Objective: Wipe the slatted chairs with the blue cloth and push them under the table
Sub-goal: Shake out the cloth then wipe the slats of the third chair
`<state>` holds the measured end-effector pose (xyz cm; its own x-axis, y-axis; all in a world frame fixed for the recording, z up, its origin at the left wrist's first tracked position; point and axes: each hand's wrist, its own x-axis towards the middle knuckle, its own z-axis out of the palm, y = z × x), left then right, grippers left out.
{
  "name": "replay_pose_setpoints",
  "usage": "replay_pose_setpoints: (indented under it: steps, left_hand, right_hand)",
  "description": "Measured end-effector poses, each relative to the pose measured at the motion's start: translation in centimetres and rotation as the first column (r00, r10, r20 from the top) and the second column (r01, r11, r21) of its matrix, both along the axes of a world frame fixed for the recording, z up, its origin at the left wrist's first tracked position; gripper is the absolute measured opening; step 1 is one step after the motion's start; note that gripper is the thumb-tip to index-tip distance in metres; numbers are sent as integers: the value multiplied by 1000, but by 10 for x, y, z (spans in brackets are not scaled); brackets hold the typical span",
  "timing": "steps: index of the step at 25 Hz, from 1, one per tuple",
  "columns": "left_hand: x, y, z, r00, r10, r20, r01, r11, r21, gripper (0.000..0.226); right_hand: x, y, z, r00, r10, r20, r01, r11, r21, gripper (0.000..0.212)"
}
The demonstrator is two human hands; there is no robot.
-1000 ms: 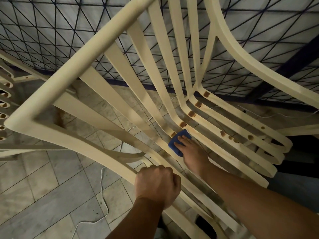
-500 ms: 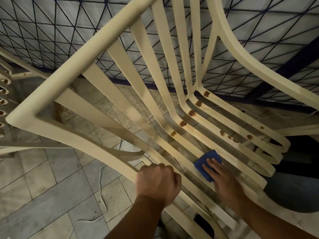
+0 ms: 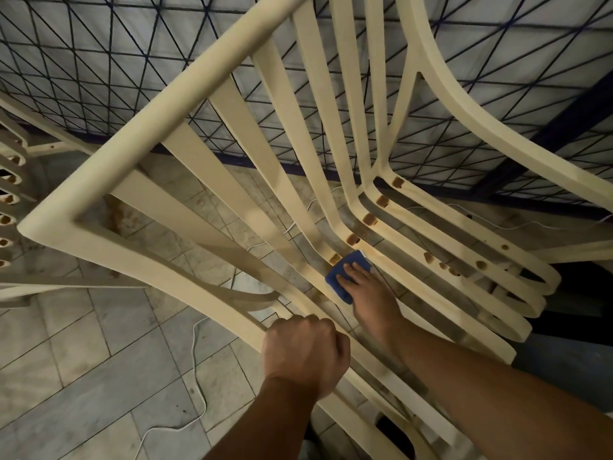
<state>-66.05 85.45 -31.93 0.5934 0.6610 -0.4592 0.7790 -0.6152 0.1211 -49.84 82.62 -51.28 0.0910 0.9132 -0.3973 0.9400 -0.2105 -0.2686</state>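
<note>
A cream slatted chair (image 3: 185,78) fills the view, seen from above and behind its backrest. My left hand (image 3: 306,351) grips the chair's side rail near the seat's front. My right hand (image 3: 368,292) presses a folded blue cloth (image 3: 345,270) flat with straight fingers onto a seat slat, right where the slats bend up into the backrest. Brown plugs dot the slats beside the cloth.
A second slatted chair (image 3: 10,194) shows at the left edge. A table with a dark triangle-patterned white cloth (image 3: 116,54) lies beyond the chair. A white cable (image 3: 199,393) trails over the tiled floor (image 3: 83,376) below.
My right hand slid the cloth forward along the seat slats and has now brought it back up to the bend. The left hand kept its grip.
</note>
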Motion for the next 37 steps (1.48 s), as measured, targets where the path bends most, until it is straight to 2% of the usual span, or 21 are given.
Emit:
replay_pose_setpoints:
  steps: [3, 6, 8, 11, 15, 19, 23, 27, 31, 34, 37]
  left_hand:
    - [-1, -1, -2, 1000, -16, -18, 17, 1000, 26, 49]
    - [-1, -2, -2, 1000, -13, -1, 13, 1000, 13, 50]
    - [-1, -1, -1, 1000, 2, 25, -2, 1000, 16, 50]
    - [-3, 0, 1, 999, 5, 34, -5, 1000, 2, 50]
    - [-3, 1, 3, 1000, 3, 27, -3, 1000, -1, 49]
    - [-1, 2, 4, 1000, -3, -3, 3, 1000, -19, 49]
    - [1, 1, 5, 999, -17, -38, 17, 1000, -11, 48]
    - [1, 0, 2, 1000, -11, -29, 11, 1000, -6, 50]
    - [0, -2, 0, 1000, -8, -16, 8, 1000, 15, 52]
    - [-2, -2, -3, 1000, -11, 0, 11, 1000, 15, 52]
    - [-3, -1, -2, 1000, -6, 17, 6, 1000, 20, 52]
  right_hand:
    - [-4, 22, -3, 1000, 12, 15, -11, 997, -70, 78]
    - [-1, 5, 3, 1000, -9, -27, 9, 1000, -1, 80]
    - [3, -20, 2, 994, -80, -70, 83, 996, 43, 83]
    - [3, -63, 5, 977, -166, -136, 170, 985, 19, 84]
    - [5, -68, 5, 975, -197, -105, 200, 980, 18, 82]
    - [-2, -24, 6, 990, -107, -91, 111, 993, 38, 70]
    - [-4, 32, 3, 997, -12, -78, 14, 1000, 24, 69]
    - [5, 27, -4, 993, 40, -107, -37, 999, 26, 70]
    - [8, -11, 6, 960, -129, -249, 145, 988, 49, 66]
    - [11, -55, 16, 940, -213, -266, 234, 971, 51, 67]
    - [16, -76, 15, 938, -226, -263, 244, 969, 38, 66]
